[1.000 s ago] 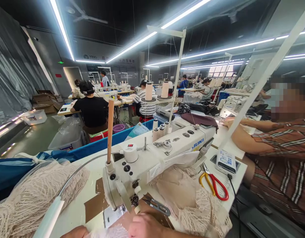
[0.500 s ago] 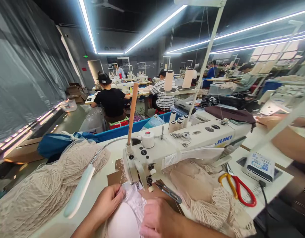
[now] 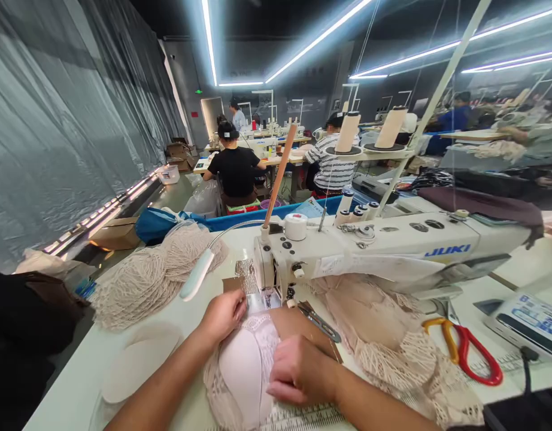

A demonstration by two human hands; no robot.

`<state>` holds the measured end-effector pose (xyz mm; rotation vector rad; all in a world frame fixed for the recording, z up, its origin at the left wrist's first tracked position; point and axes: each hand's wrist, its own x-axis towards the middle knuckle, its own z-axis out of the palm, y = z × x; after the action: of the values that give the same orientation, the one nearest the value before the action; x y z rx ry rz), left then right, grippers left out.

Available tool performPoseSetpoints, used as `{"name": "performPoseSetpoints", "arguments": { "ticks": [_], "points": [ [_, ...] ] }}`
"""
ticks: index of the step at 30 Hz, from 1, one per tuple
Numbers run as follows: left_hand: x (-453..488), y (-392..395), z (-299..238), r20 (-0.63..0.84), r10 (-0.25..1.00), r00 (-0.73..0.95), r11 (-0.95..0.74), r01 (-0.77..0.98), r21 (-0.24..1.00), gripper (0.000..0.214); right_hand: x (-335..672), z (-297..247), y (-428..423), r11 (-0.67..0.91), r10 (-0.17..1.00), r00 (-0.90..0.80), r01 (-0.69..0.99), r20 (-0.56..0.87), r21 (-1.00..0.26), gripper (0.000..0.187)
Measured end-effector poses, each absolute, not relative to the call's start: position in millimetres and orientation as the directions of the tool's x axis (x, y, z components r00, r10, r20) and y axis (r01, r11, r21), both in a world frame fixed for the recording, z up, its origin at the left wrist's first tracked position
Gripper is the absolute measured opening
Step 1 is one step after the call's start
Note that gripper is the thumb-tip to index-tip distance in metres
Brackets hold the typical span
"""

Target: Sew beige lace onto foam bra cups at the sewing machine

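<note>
A pale pink padded bra cup (image 3: 242,365) with lace edging lies on the sewing table, in front of the needle area of a white sewing machine (image 3: 384,242). My right hand (image 3: 300,371) is curled closed on the lace at the cup's right side. My left hand (image 3: 224,314) is closed in a pinch at the cup's upper left, close to the presser foot (image 3: 269,298); what its fingertips hold, if anything, is hidden. Metal thread snips (image 3: 320,323) lie just beyond my right hand. Bare metal plate shows between the cup's lace top and the foot.
Stacked beige lace pieces (image 3: 141,281) lie left, below a lamp (image 3: 197,275). More beige lace garments (image 3: 384,335) bunch up at right, beside red-and-yellow scissors (image 3: 467,350) and a white boxy device (image 3: 530,323). Loose cups (image 3: 139,359) lie near my left forearm. Co-workers (image 3: 235,164) sit ahead.
My view has swung left. The bra cup has come back from the presser foot toward me, uncovering the plate. My left hand's fingers now sit at its top corner; my right stays on the lace.
</note>
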<state>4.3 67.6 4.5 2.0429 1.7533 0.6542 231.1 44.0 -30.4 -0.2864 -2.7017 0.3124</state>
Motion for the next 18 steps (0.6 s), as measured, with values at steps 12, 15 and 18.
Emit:
{"name": "performPoseSetpoints", "arguments": {
  "ticks": [12,15,18],
  "points": [
    [22,15,-1,0.125,0.843,0.523,-0.526,0.753,0.396,0.023,241,-24,55,0.828,0.557,-0.688,0.415,0.465,-0.378,0.033],
    [27,17,-2,0.124,0.823,0.555,-0.561,0.757,0.334,0.022,241,-26,57,0.790,0.613,-0.630,0.497,0.477,-0.359,0.024],
    [30,23,2,0.175,0.812,0.557,-0.583,0.757,0.294,0.024,240,-29,60,0.790,0.613,-0.629,0.510,0.479,-0.341,0.020]
  ]
}}
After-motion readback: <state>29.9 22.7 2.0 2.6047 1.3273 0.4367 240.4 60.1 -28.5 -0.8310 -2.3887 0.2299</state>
